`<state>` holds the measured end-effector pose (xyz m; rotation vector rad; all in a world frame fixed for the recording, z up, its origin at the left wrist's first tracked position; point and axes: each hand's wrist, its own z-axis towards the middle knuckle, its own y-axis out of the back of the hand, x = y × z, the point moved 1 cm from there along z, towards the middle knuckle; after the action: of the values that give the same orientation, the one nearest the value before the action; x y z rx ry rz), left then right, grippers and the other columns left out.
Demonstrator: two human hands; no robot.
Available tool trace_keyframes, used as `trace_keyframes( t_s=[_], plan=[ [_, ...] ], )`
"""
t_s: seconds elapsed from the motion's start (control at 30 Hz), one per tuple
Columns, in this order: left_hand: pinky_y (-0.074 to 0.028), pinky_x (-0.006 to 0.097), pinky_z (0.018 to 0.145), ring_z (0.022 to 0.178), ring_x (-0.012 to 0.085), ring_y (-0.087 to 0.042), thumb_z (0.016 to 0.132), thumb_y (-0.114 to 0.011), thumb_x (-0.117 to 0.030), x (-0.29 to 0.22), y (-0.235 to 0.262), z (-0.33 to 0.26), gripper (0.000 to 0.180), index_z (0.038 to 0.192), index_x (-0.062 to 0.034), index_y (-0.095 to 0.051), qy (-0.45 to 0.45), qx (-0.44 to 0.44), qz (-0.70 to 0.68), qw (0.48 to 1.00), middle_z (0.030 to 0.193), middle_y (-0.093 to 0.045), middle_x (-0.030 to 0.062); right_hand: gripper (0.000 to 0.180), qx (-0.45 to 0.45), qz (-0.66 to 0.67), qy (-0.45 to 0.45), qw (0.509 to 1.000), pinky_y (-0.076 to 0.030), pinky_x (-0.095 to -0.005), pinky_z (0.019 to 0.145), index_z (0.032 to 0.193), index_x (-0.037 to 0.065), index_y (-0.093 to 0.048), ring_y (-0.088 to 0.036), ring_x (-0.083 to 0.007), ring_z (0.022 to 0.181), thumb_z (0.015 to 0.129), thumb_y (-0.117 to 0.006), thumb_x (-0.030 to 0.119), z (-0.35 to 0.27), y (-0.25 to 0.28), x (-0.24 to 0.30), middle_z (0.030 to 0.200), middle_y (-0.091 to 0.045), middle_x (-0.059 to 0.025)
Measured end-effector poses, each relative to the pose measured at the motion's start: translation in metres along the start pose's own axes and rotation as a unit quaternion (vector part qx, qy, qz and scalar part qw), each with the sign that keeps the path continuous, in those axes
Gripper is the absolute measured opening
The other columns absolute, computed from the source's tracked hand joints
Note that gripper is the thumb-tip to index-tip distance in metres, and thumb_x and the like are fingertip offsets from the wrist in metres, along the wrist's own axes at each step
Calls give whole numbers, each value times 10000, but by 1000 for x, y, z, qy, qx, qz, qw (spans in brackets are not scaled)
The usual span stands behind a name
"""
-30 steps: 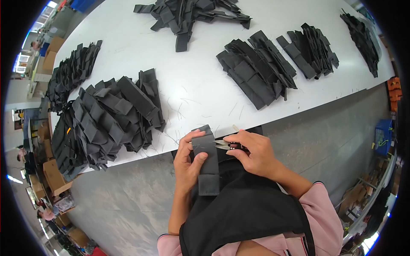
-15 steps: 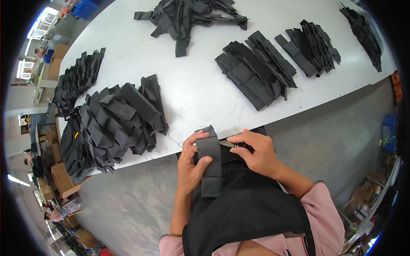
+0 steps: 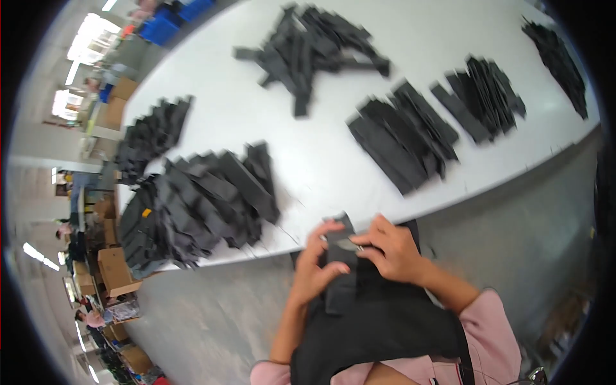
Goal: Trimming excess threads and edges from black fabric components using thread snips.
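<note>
My left hand (image 3: pixel 314 273) grips a flat black fabric strip (image 3: pixel 340 298) upright in front of my apron, its thumb on the near face and its fingers around the far side. My right hand (image 3: pixel 399 258) is closed around small thread snips (image 3: pixel 348 245). Their pale blade lies across the upper part of the strip, close to my left fingers. Motion blur hides whether the blade touches the cloth. Both hands are just off the near edge of the white table (image 3: pixel 308 173).
Black fabric strips lie in a large left heap (image 3: pixel 205 199), a smaller heap (image 3: pixel 154 138) behind it, a loose far pile (image 3: pixel 308 51) and right-hand bundles (image 3: pixel 404 138). A dark bundle (image 3: pixel 558 67) lies far right. Cardboard boxes (image 3: pixel 119 269) and people are off to the left.
My right hand has brought the snips left, from beside the strip to across its upper part. The whole view has shifted, so the table and piles appear lower and further right.
</note>
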<state>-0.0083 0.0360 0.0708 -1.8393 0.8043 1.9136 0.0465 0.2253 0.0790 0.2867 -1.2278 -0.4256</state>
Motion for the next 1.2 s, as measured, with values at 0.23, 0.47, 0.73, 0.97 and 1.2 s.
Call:
trace_keyframes(
  t_s=[0.23,0.47,0.73,0.97,1.2],
  plan=[
    [-235,385,1059,1321,292,-274,667,-803,-210,9,-8,10,613,1157,-25,-484,-27,51,38,998,1337,-403,111,212,-19,36,-63,997,-397,-298,501,895,57,-681,-496,-204,560,684,-705,45,-5,6,-5,697,-465,-82],
    [-311,293,997,1201,187,-435,859,-617,-169,3,-26,17,169,882,-5,-582,107,-68,-65,990,1239,-530,79,431,-56,147,-72,985,-427,-231,589,1102,83,-600,-489,-111,626,704,-759,127,-7,7,-21,738,-448,-12],
    [-408,226,820,931,100,-525,959,-452,-204,-23,-49,34,277,995,-4,-640,128,-228,-34,965,1077,-615,62,265,46,351,-242,903,-406,-191,594,1151,105,-615,-484,-39,615,892,-567,139,-12,7,-9,667,-549,20],
    [-431,199,720,803,67,-541,955,-433,-208,-6,-60,40,298,1048,-19,-644,102,-249,-49,962,939,-634,43,370,-70,200,3,977,-473,-228,585,1111,134,-634,-610,-130,651,754,-651,39,-61,21,-3,709,-598,-43],
    [-460,201,603,665,94,-565,947,-400,-264,-26,-76,61,370,1055,-15,-651,195,-235,-69,950,862,-642,73,419,-149,-10,228,962,-432,-316,445,1036,152,-648,-543,-211,531,620,-694,132,-55,34,-8,646,-502,-41]
  ],
)
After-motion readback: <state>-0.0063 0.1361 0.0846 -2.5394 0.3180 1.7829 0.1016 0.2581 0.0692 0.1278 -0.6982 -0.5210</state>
